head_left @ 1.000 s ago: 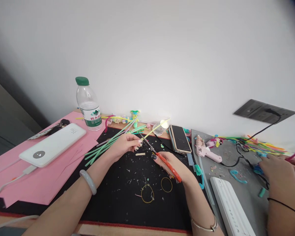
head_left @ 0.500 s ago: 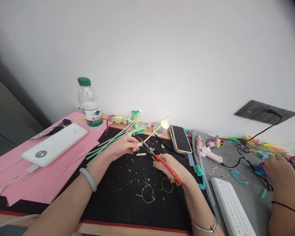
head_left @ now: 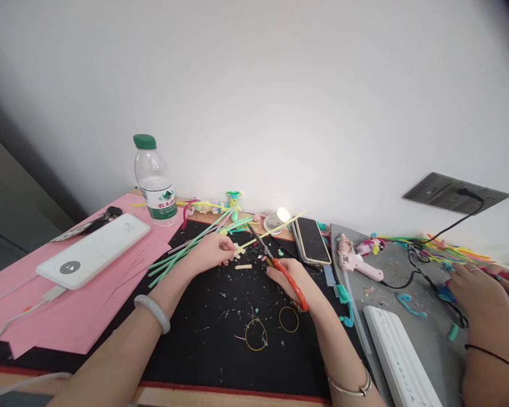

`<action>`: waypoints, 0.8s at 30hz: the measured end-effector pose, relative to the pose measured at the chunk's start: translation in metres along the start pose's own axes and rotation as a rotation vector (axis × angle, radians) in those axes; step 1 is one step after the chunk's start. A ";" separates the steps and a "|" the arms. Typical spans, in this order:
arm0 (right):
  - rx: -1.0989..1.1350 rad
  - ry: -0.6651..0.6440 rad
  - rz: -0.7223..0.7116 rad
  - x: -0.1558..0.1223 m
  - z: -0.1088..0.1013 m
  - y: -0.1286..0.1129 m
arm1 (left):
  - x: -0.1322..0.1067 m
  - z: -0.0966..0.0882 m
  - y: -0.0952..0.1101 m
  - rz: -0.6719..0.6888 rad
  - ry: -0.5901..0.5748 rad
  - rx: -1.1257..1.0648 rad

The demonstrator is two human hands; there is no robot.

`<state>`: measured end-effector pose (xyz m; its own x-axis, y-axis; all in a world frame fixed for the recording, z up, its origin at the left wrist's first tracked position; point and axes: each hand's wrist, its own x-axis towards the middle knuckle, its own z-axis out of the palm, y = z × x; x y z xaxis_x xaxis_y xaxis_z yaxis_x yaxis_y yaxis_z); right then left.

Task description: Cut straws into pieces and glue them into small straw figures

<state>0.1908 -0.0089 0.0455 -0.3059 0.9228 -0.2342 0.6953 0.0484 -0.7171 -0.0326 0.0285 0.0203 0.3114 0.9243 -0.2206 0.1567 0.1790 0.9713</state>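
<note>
yellow stem [head_left: 274, 231] slanting up over the black mat [head_left: 203, 350], across the front of the paper cup [head_left: 272, 221] and toward the phone [head_left: 313, 240]. held by its near end, apparently, in the left hand [head_left: 212, 252]: grip narrow, fingertips together, exact contact hidden. right hand [head_left: 300, 277] curled round the orange handles of the scissors [head_left: 285, 275], blades crossing the stem in view; cannot tell whether touching it.

could bite the stem askew if squeezed at a slant. could nick the left fingertips, given so little room beside the blades. could slip or twist, from so small a pinch. could knock the paper cup with a careless swing. could drop offcuts beside the pale scrap [head_left: 243, 267], hard to sort afterwards.
</note>
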 end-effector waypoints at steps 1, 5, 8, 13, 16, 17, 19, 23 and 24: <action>-0.003 0.033 0.003 0.001 0.000 0.000 | 0.002 0.000 -0.002 0.034 0.051 0.100; -0.005 0.170 0.001 0.006 0.002 0.003 | 0.007 -0.001 -0.009 0.175 0.181 0.382; 0.010 0.230 0.004 0.007 0.002 0.004 | 0.008 0.000 -0.008 0.254 0.216 0.454; 0.015 0.290 -0.013 0.008 0.003 0.004 | 0.012 0.007 -0.006 0.416 0.411 0.629; 0.010 0.312 -0.026 0.009 0.004 0.007 | 0.017 0.012 -0.010 0.434 0.356 0.740; 0.010 0.320 -0.034 0.009 0.005 0.008 | 0.018 0.013 -0.012 0.437 0.336 0.766; 0.012 0.340 -0.052 0.010 0.006 0.010 | 0.021 0.014 -0.014 0.443 0.313 0.795; 0.011 0.381 -0.090 0.010 0.007 0.011 | 0.023 0.013 -0.014 0.481 0.343 0.735; 0.009 0.384 -0.103 0.009 0.007 0.010 | 0.023 0.013 -0.013 0.487 0.372 0.692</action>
<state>0.1907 -0.0026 0.0315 -0.1074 0.9891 0.1003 0.6676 0.1465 -0.7299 -0.0154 0.0429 0.0013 0.1875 0.9150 0.3571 0.6499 -0.3882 0.6534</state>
